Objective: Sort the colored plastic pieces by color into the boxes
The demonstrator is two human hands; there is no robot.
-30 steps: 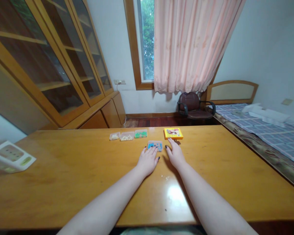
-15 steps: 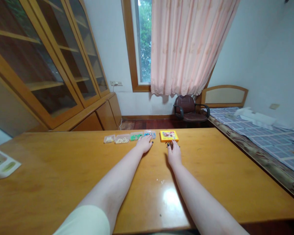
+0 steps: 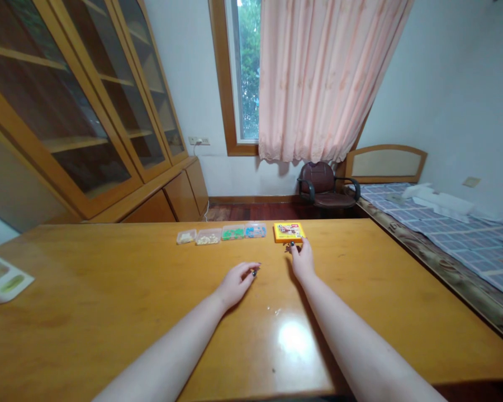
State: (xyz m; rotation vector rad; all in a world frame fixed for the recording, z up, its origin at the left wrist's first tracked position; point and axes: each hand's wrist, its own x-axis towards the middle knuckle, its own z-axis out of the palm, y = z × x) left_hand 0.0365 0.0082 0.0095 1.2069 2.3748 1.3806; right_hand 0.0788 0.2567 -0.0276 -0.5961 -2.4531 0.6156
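Observation:
My left hand (image 3: 237,283) hovers over or rests on the middle of the table, thumb and fingertips drawn close in a pinch. Whatever is between them is too small to make out. My right hand (image 3: 304,262) is at the near edge of a flat yellow box (image 3: 290,232) with a printed picture, its thumb and forefinger apart. Small dark brown pieces (image 3: 286,249) lie beside its thumb. To the left stand small clear plastic boxes: one with blue pieces (image 3: 255,230), one with green pieces (image 3: 233,233), one with cream pieces (image 3: 208,238) and one with pale pieces (image 3: 186,238).
The wooden table (image 3: 88,290) spans the front. A white and green plastic object (image 3: 4,278) sits at its left edge. Beyond are a glass-door cabinet (image 3: 138,134), a brown armchair (image 3: 324,187) and a bed (image 3: 440,215) on the right.
My left hand has pulled back from the blue-piece box towards me, its fingers now curled together. My right hand has shifted slightly right, its forefinger by the yellow box's corner.

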